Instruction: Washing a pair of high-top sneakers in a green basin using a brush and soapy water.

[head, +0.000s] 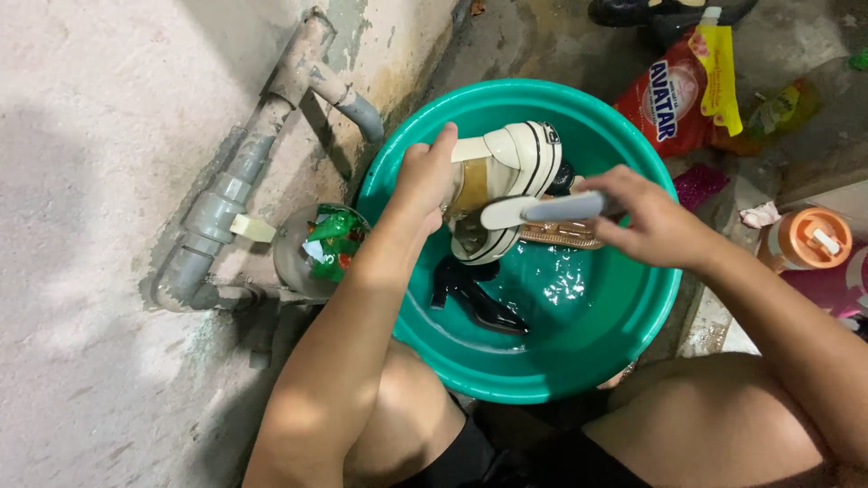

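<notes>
Beside a stained concrete wall, a green basin (624,316) is holding shallow water; the left hand (423,181) is gripping a cream shoe (503,185) over it while the right hand (646,221) is clasping a brush (542,210) against the shoe

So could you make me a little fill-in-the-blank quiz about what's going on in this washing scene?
1. The left hand holds a cream shoe over a basin whose colour is ____.
2. The right hand grips a ____ laid against the shoe.
3. In the water lies a high-heeled shoe coloured ____.
4. On the wall to the left runs a grey ____.

Missing words: green; brush; black; pipe
</notes>
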